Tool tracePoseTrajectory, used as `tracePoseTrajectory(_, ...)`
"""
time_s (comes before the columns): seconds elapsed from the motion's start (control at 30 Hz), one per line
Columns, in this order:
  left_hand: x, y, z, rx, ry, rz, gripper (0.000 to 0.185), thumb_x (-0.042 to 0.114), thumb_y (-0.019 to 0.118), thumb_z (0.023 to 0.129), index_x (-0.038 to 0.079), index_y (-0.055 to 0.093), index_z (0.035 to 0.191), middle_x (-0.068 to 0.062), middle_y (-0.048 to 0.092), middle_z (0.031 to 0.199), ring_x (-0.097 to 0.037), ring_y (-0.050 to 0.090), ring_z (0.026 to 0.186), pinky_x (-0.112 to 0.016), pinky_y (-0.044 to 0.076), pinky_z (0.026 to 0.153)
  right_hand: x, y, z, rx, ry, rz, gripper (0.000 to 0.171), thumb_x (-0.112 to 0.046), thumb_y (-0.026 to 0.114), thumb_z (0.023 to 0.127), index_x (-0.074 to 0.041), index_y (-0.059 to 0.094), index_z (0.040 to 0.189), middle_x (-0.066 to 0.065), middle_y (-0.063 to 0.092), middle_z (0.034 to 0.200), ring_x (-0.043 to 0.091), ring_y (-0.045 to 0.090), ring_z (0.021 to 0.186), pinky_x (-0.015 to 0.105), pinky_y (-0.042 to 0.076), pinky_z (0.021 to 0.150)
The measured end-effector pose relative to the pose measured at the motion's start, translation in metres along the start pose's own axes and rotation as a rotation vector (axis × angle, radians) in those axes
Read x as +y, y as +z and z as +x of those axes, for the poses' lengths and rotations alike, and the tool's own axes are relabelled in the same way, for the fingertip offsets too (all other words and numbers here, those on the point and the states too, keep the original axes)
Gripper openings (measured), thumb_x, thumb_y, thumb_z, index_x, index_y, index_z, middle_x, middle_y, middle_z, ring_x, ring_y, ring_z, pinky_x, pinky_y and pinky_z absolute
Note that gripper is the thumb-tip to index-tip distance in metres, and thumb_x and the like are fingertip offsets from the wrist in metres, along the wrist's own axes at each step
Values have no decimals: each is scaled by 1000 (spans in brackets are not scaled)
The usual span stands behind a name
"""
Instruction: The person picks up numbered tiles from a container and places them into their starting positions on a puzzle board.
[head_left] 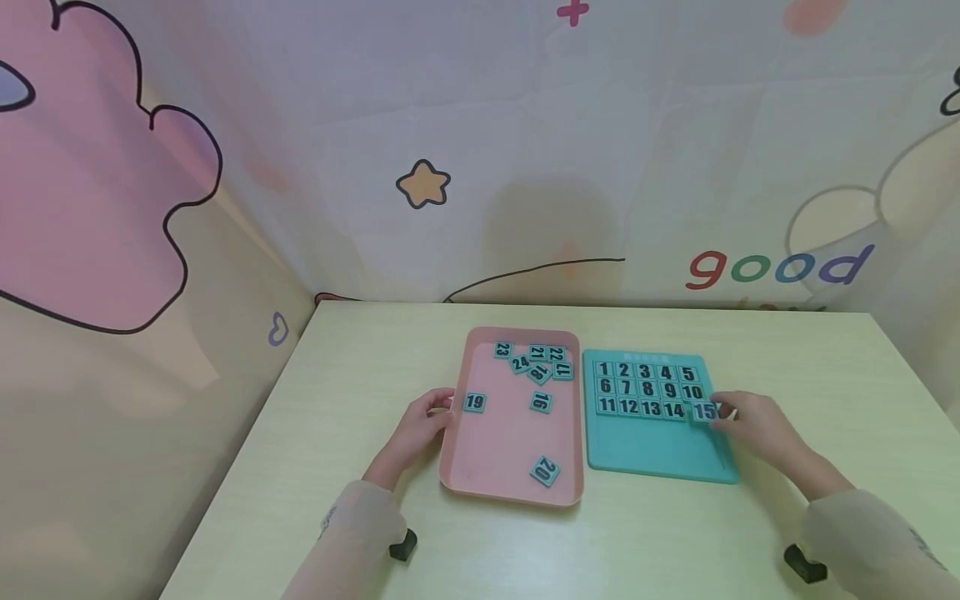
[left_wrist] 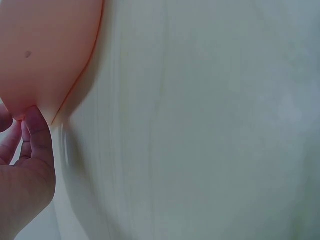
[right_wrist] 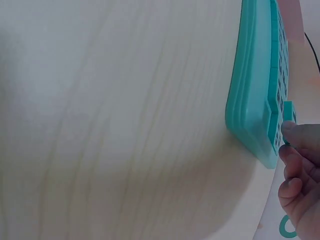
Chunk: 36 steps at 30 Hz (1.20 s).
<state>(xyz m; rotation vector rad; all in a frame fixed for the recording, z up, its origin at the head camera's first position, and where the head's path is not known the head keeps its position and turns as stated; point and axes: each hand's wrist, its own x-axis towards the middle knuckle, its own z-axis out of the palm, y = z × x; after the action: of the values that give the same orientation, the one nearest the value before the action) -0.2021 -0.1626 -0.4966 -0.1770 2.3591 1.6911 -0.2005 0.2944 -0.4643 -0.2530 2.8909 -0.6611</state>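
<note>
A pink tray (head_left: 495, 454) lies on the table, and my left hand (head_left: 422, 421) pinches its left rim between thumb and fingers. The left wrist view shows the thumb (left_wrist: 39, 132) against the tray's edge (left_wrist: 55, 60). To the right sits a teal number board (head_left: 652, 450), with tiles 1 to 14 in its upper rows. My right hand (head_left: 757, 425) pinches the number tile 15 (head_left: 704, 412) at the right end of the third row. That tile stands slightly raised and tilted above the board's edge; in the right wrist view the tile (right_wrist: 288, 111) shows between thumb and fingertips.
Loose number tiles lie in the tray: tile 19 (head_left: 474, 402) at left, tile 16 (head_left: 541, 402) near the middle, tile 20 (head_left: 544, 471) at lower right, and several at the top, including tile 23 (head_left: 503, 350). A patterned cloth (head_left: 465, 108) hangs behind the table (head_left: 360, 358).
</note>
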Motion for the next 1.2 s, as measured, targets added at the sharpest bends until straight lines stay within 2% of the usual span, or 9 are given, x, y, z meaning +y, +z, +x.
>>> tracePoseTrajectory(0.33, 0, 1, 1, 2, -5, 6, 37, 8, 51, 85, 9, 49, 122, -10, 52, 109, -19, 50, 93, -27, 45, 81, 5, 3, 3, -49, 25, -17, 42, -8, 61, 78, 14, 50, 112, 14, 59, 82, 22, 50, 74, 32, 45, 64)
tracePoseTrajectory(0.57, 0, 0, 2, 1, -7, 5, 37, 9, 51, 85, 9, 49, 122, -10, 52, 109, -20, 50, 94, -28, 46, 82, 3, 9, 7, -22, -18, -36, 40, -7, 61, 77, 16, 52, 109, 9, 56, 72, 18, 46, 65, 27, 39, 56)
tracePoseTrajectory(1.0, 2, -2, -1, -20, -2, 9, 37, 8, 50, 86, 9, 48, 123, -10, 51, 111, -19, 51, 92, -27, 45, 79, -6, 13, 6, 5, 3, -94, 43, -11, 59, 79, 14, 50, 113, 5, 49, 68, 16, 43, 60, 25, 33, 51)
tracePoseTrajectory(1.2, 21, -3, -15, -36, -9, 5, 37, 5, 48, 86, 3, 46, 123, -14, 51, 110, -19, 50, 91, -27, 45, 79, -23, 8, 10, 28, -49, -96, 42, -12, 60, 78, 10, 52, 113, 6, 53, 69, 16, 44, 61, 26, 35, 52)
